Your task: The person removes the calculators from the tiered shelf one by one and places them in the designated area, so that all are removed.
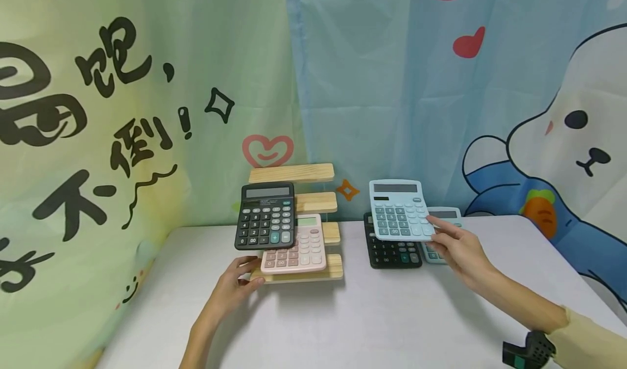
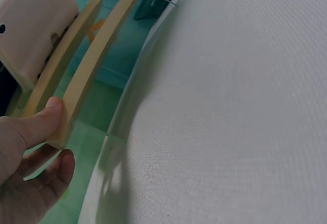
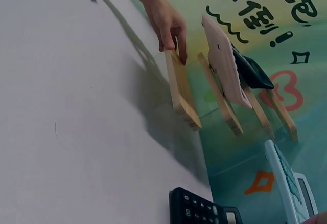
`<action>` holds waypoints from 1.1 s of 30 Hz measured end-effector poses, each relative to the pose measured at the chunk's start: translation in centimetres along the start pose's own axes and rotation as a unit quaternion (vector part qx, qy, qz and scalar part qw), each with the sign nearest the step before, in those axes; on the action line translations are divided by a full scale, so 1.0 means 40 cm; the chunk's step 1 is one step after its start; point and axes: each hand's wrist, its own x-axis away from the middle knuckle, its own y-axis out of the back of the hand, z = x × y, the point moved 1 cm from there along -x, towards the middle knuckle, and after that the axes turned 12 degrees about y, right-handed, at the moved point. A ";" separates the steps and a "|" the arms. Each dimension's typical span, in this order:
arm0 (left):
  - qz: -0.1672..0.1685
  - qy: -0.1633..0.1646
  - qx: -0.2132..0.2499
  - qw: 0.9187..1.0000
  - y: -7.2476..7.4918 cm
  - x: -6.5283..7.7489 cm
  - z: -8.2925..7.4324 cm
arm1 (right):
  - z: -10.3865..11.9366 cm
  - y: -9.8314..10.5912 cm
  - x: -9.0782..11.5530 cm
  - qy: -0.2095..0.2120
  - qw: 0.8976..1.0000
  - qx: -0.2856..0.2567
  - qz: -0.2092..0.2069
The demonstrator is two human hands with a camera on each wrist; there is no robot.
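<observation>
One light blue calculator (image 1: 399,210): raised at a tilt in the right hand (image 1: 458,252), toward the table's (image 1: 362,314) far edge, right of the middle; partly covering two other calculators in the head view.
Right-hand grip: closed, thumb and fingers pinching the light blue calculator by the lower right edge.
Right wrist: encircled by a black device (image 1: 531,350) beside a pale yellow sleeve (image 1: 588,339).
Left hand (image 1: 232,287): gripping the left end of the lowest slat (image 1: 334,268), thumb on the face, fingers curled beneath.
Wooden stand (image 1: 315,202): four pale slats in rising steps, near the table's far edge, left of the middle.
Black calculator on the stand (image 1: 264,216): tilted, keys toward the person, jutting past the slats' left ends, overlapping the pink calculator (image 1: 308,249) in the head view.
Pink calculator: tilted lower on the stand; apart from the lowest slat in the left wrist view.
Black calculator on the table (image 1: 395,254): near the far edge, right of the stand; cannot tell whether flat or propped.
Second light blue calculator (image 1: 434,254): just right of that black calculator, mostly hidden by hand and held calculator.
Backdrop (image 1: 352,113): green and blue fabric, printed with black lettering (image 1: 69,216), red hearts (image 1: 469,43) and a white cartoon animal (image 1: 543,151).
</observation>
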 end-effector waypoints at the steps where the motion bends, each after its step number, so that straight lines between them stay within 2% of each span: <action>1: 0.001 0.000 0.000 1.000 -0.001 0.000 0.000 | -0.001 0.008 0.001 0.000 1.000 0.000 -0.001; 17: -0.001 0.004 -0.003 1.000 -0.001 0.002 -0.001 | -0.017 0.150 0.008 -0.011 0.998 -0.026 -0.053; 33: -0.001 0.006 -0.003 1.000 0.000 0.004 0.000 | -0.034 0.240 0.017 -0.036 0.995 -0.048 -0.080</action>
